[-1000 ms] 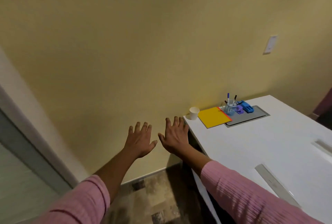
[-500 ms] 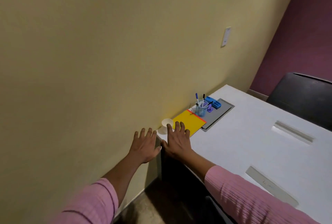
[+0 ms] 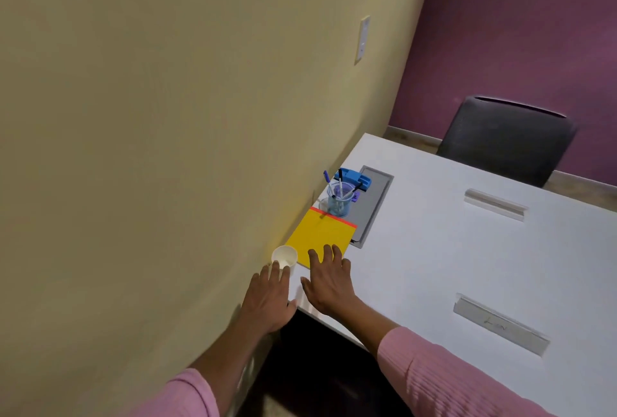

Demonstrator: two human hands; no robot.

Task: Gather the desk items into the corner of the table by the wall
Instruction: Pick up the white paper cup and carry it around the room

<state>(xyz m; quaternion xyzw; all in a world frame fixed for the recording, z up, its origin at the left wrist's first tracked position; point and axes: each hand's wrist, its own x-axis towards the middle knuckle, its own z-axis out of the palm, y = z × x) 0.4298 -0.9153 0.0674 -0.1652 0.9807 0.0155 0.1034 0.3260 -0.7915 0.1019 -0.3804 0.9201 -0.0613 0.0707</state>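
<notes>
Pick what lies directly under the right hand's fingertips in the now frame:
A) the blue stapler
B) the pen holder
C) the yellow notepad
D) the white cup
C: the right hand reaches onto the near edge of the yellow notepad, while the white cup sits by the left hand, and the pen holder and blue stapler lie farther along the wall.

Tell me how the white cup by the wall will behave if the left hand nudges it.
The white paper cup looks empty and thin-walled, so probably very light; it would likely skid or tip over. Its open rim may dent if squeezed. The left hand has its fingertips at the cup's near side, so a low, gentle push seems safest.
</notes>
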